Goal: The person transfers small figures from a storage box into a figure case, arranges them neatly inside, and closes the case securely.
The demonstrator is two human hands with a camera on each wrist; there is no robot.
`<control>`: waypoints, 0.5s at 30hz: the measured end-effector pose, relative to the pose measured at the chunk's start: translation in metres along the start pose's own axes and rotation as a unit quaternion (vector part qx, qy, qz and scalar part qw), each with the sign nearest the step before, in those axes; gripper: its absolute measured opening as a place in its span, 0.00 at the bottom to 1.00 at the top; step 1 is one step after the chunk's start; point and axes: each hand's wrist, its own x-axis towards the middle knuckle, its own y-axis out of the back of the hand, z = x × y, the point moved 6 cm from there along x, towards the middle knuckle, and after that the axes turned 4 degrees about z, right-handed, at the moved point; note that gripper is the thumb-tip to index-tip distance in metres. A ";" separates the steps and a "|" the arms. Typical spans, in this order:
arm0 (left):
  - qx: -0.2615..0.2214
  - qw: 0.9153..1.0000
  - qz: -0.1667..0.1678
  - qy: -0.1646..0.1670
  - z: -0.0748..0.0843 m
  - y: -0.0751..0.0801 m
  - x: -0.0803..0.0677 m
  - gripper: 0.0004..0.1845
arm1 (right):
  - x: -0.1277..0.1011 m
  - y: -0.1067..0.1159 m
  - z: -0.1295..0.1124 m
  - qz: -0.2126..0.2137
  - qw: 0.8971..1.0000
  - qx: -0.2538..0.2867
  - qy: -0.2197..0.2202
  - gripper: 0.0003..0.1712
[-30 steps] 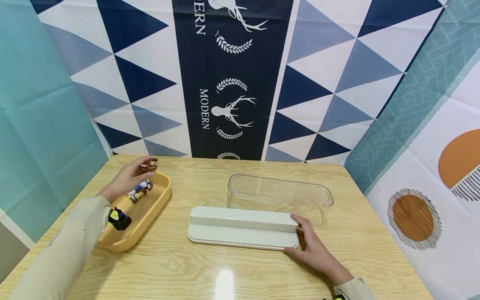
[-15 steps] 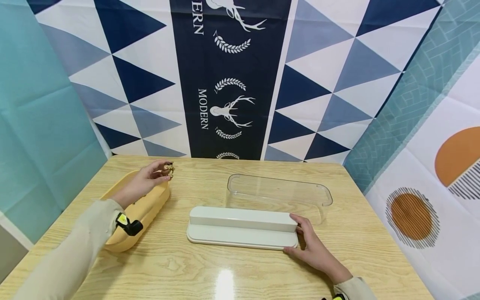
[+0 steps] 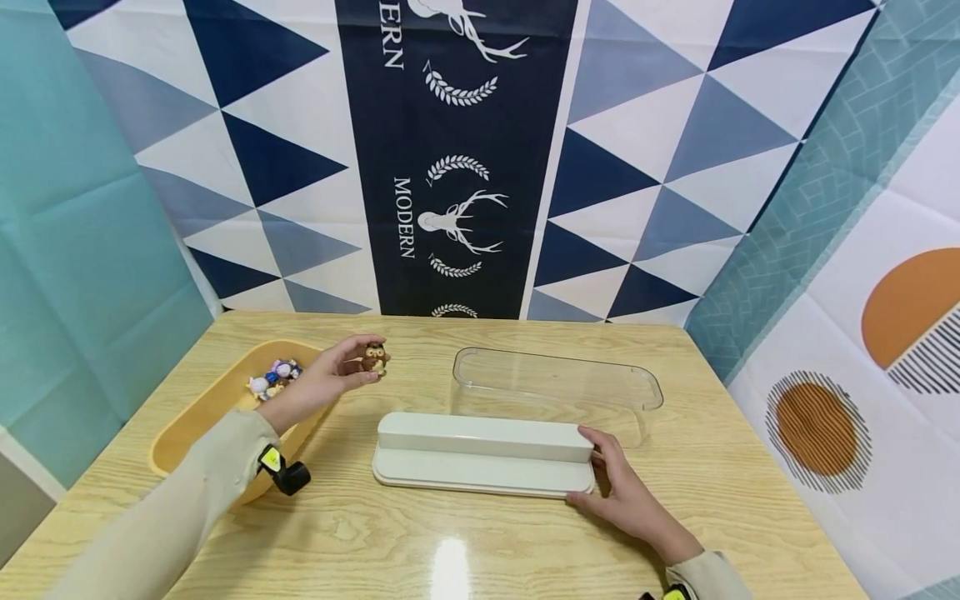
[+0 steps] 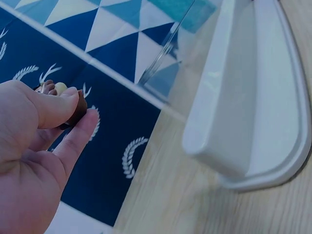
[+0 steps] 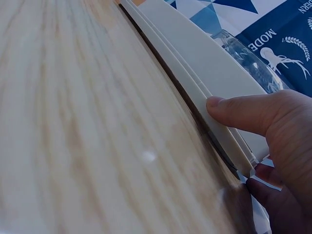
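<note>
1. The left hand (image 3: 318, 385) holds a small brown owl figurine (image 3: 373, 358) above the counter (image 3: 465, 550), between the yellow tray (image 3: 195, 417) and the clear cover (image 3: 558, 392). The wrist view shows the grip plainly – thumb on top, forefinger beneath, clamped on the owl (image 4: 73, 109).

2. The owl looks hard and light, likely moulded plastic or resin – stiff, with no give under the fingers. Being so small and rounded, it could roll or squirt out of a loose pinch. The present hold across its body, with the pads on opposite sides, seems the sound one.

3. Its fine parts, such as ears and beak, are probably the weakest spots, so the hold is better kept on the trunk.

4. The right hand (image 3: 626, 492) rests at the right end of the white stepped base (image 3: 483, 454), thumb on the upper step and fingers curled at the lower edge (image 5: 229, 109), a steadying grip on the base rather than a lift.

5. The base appears rigid and smooth, heavier than the owl, and lies flat on the counter just in front of the clear cover.

6. More small figurines (image 3: 273, 379) lie at the far end of the yellow tray, just beside the left forearm.
</note>
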 end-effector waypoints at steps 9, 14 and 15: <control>-0.067 0.996 -0.024 -0.049 0.010 -0.028 0.001 0.26 | -0.001 0.000 -0.001 0.003 1.000 0.001 0.010 0.52; -0.063 0.996 -0.037 -0.046 0.015 -0.043 -0.001 0.26 | -0.001 0.000 0.000 0.003 1.000 0.004 0.007 0.52; -0.062 0.996 -0.039 -0.047 0.016 -0.045 -0.001 0.26 | -0.001 0.000 -0.001 0.003 1.000 0.004 0.006 0.52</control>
